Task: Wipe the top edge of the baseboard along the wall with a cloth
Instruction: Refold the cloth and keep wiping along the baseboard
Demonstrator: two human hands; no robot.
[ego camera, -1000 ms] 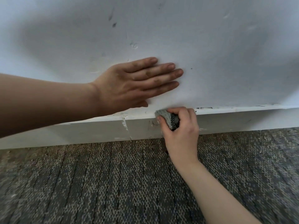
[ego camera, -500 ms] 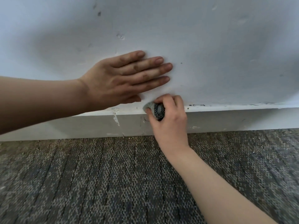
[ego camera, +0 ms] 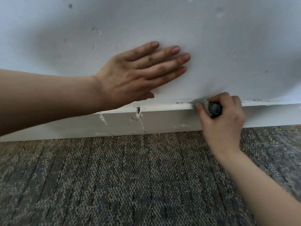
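**A:** What is at the left of the view?

**B:** The person's left forearm comes in from nine o'clock. The left hand (ego camera: 135, 75) lies flat on the pale wall (ego camera: 228, 38), at about eleven o'clock from the middle of the view. Its fingers (ego camera: 162, 62) are straight and close together, pointing between two and three o'clock, and they hold nothing. The thumb sits at the hand's lower side, just above the baseboard (ego camera: 162, 121).

**A:** And under that hand?

**B:** The white baseboard runs from nine to three o'clock along the foot of the wall. At six o'clock from the left hand there is a small dark notch (ego camera: 138, 109) in its top edge. Chipped paint and thin cracks mark the face below the notch.

**A:** Where is the cloth?

**B:** At three o'clock from the middle. The cloth (ego camera: 202, 102) is a bunched grey wad with a dark dotted part. It sits on the baseboard's top edge, right where that edge meets the wall. The right hand (ego camera: 224, 123) grips it, with the thumb curled at the front and the other fingers curled over the top, close against the wall. The right forearm comes up from five o'clock, and the two hands are apart.

**A:** Anything farther right?

**B:** Dark specks (ego camera: 260, 100) line the seam at three o'clock from the cloth. Grey-brown carpet (ego camera: 114, 176) fills the view toward six o'clock, with grit along the baseboard's foot.
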